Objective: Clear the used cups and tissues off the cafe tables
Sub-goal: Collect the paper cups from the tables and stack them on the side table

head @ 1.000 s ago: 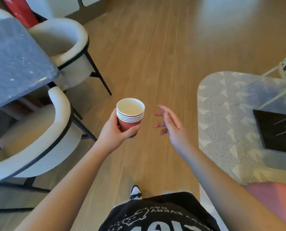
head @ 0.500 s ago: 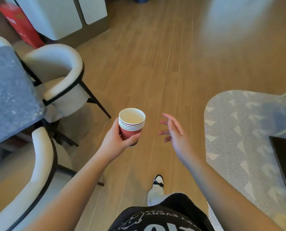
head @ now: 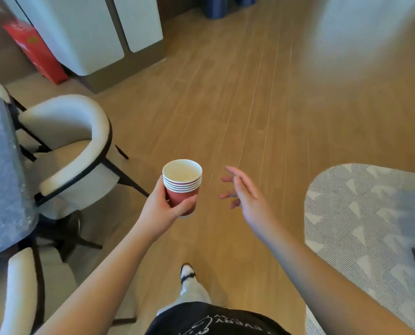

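Observation:
My left hand (head: 164, 209) grips a stack of several nested red paper cups (head: 182, 186) with white rims, held upright over the wooden floor in the middle of the view. The top cup looks empty. My right hand (head: 244, 189) hovers just to the right of the stack, fingers spread and holding nothing, a short gap away from the cups. No tissues are in sight.
A grey stone cafe table (head: 0, 170) sits at the left with two white armchairs (head: 73, 151) around it. White cabinets (head: 100, 27) and a red box (head: 34, 50) stand at the back left. A patterned grey rug (head: 366, 213) lies on the right. Dark blue bins (head: 217, 6) are at the top.
The view has moved forward along the floor: the table and chairs slid back and left, the cabinets and bins came into sight. Both hands keep the same pose with the cups.

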`<state>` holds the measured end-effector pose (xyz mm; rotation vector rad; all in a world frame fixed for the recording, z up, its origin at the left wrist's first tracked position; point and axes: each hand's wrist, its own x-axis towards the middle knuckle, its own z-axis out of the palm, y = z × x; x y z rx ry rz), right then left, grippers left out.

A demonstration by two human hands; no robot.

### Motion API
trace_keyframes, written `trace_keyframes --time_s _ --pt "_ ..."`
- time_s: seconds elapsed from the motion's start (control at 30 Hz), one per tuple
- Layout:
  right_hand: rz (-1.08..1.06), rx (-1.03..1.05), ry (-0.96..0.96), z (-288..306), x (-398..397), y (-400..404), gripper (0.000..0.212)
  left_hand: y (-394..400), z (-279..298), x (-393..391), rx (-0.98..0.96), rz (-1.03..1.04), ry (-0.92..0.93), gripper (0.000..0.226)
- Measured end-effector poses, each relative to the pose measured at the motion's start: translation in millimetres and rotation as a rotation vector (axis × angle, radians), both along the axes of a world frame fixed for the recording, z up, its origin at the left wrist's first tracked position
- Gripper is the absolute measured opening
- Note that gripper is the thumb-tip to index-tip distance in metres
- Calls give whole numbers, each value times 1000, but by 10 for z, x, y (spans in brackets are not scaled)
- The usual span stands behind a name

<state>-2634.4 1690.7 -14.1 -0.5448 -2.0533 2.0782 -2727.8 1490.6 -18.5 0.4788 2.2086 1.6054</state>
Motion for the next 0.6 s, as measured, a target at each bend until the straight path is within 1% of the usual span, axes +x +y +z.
trace_keyframes --time_s 0.17,0.33,0.43,0.6 --pt "0 14 -7 -108 -832 354 29 340 -134 -852 -14 -12 -10 72" --pt "-30 29 -36 -91 -1777 674 31 650 -130 -1830 -5 -42 -14 71" --pt "-82 35 -6 -34 -2285 939 32 870 -57 -2451 -10 -84 -1 75" --pt "-133 41 -6 82 -2972 1347 35 1326 43 -3320 52 -111 4 81"
